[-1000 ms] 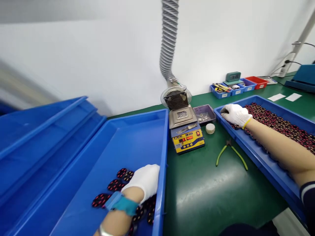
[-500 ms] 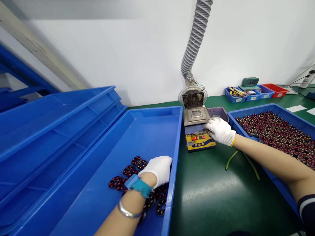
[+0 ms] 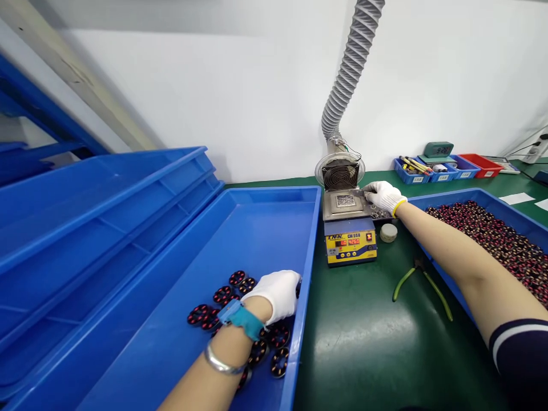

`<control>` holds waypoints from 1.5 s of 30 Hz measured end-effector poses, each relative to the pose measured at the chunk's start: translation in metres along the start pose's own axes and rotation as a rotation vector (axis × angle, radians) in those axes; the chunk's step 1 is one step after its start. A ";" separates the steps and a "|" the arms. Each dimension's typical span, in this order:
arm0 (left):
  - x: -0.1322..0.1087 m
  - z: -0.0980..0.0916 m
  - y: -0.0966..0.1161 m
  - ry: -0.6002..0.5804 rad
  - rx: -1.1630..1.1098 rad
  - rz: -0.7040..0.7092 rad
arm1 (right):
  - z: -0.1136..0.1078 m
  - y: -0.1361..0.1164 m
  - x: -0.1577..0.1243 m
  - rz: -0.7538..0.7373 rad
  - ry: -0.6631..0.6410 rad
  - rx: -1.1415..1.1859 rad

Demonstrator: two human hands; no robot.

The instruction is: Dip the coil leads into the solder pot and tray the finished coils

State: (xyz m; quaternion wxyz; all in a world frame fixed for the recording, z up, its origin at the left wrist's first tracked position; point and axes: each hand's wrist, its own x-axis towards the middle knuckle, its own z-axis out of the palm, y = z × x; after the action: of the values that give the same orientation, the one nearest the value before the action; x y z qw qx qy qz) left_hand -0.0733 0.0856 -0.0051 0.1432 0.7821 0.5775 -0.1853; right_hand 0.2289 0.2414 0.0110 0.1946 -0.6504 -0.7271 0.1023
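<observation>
My left hand (image 3: 276,294), white-gloved, rests low in the large blue tray (image 3: 274,197) by its right wall, over black ring-shaped parts (image 3: 222,295). Its fingers are hidden; a dark part shows beyond them. My right hand (image 3: 384,197), also gloved, reaches over the back of a container of small metal pieces (image 3: 379,212). Its fingertips are beside the hot plate (image 3: 336,209) of the yellow-and-blue soldering unit (image 3: 351,246); what they hold, if anything, is too small to make out. A small round tin (image 3: 388,232) stands right of the unit.
Green-handled pliers (image 3: 422,279) lie on the green table (image 3: 363,342). At right, a blue tray (image 3: 483,195) holds many ring parts. Small bins (image 3: 443,176) and a clock (image 3: 439,149) stand behind. Stacked blue trays (image 3: 171,188) are at left; a grey hose (image 3: 355,63) hangs above the unit.
My right hand has moved back and up from the front of the unit to the metal-piece container, uncovering the display and the round tin. My left hand has barely moved.
</observation>
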 end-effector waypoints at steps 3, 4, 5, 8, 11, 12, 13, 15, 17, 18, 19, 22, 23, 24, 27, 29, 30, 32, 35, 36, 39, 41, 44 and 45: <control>0.000 0.001 0.000 0.001 -0.005 0.007 | -0.001 -0.001 -0.006 -0.008 -0.023 -0.029; 0.001 0.001 0.000 0.002 -0.008 0.012 | -0.002 -0.001 -0.008 -0.010 -0.031 -0.035; 0.001 0.001 -0.001 0.003 -0.011 0.016 | -0.003 0.000 -0.010 -0.011 -0.038 -0.039; 0.001 0.002 -0.001 0.004 -0.018 0.021 | -0.006 0.001 -0.011 0.000 -0.035 -0.032; 0.001 0.002 -0.001 0.003 -0.018 0.021 | -0.004 0.000 -0.004 0.015 -0.006 -0.013; 0.001 0.002 -0.001 0.002 -0.016 0.019 | -0.003 -0.001 0.000 0.018 0.000 -0.008; 0.001 0.002 -0.001 0.000 -0.014 0.015 | -0.001 -0.002 0.002 0.018 0.001 -0.004; 0.002 0.002 -0.001 -0.003 -0.008 0.008 | 0.002 -0.004 0.006 0.015 -0.004 -0.004; 0.002 0.002 -0.002 -0.003 -0.002 0.007 | 0.004 -0.005 0.005 0.006 -0.011 -0.010; 0.002 0.002 -0.002 -0.003 -0.002 0.010 | 0.004 -0.005 0.003 0.002 -0.014 -0.014; 0.002 0.002 -0.002 -0.002 -0.003 0.014 | 0.004 -0.004 0.001 0.000 -0.018 -0.020; 0.003 0.003 -0.002 0.002 -0.013 0.022 | 0.001 -0.001 -0.006 0.001 -0.023 -0.028; 0.003 0.003 -0.002 0.003 -0.016 0.023 | 0.001 -0.001 -0.007 0.005 -0.018 -0.027; 0.003 0.003 -0.002 0.004 -0.018 0.024 | 0.001 -0.001 -0.006 0.011 -0.009 -0.023; 0.003 0.003 -0.002 0.002 -0.014 0.024 | 0.004 -0.007 -0.001 0.024 0.027 -0.004; 0.002 0.003 -0.002 0.002 -0.008 0.018 | 0.008 -0.012 0.004 0.014 0.043 0.006; 0.002 0.002 -0.002 0.002 -0.005 0.014 | 0.009 -0.015 0.005 0.003 0.046 0.009; 0.001 0.002 -0.001 0.002 -0.004 0.008 | 0.012 -0.018 0.006 -0.021 0.040 0.009; 0.001 0.002 -0.001 0.001 -0.013 0.012 | 0.012 -0.017 0.001 -0.055 0.020 -0.001; 0.002 0.002 -0.001 0.001 -0.016 0.015 | 0.012 -0.016 -0.001 -0.064 0.013 -0.006; 0.003 0.004 -0.003 0.003 -0.020 0.021 | 0.010 -0.013 -0.006 -0.073 0.007 -0.012; 0.003 0.004 -0.003 0.003 -0.019 0.026 | 0.009 -0.014 -0.006 -0.063 0.026 -0.006; 0.004 0.004 -0.003 0.004 -0.013 0.024 | 0.011 -0.018 -0.001 -0.050 0.061 0.008; 0.003 0.004 -0.003 0.004 -0.012 0.020 | 0.012 -0.020 0.000 -0.051 0.068 0.012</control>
State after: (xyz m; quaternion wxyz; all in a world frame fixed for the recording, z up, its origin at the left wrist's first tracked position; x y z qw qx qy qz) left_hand -0.0762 0.0877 -0.0101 0.1484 0.7874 0.5709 -0.1789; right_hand 0.2063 0.2402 0.0083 0.2254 -0.6335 -0.7359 0.0794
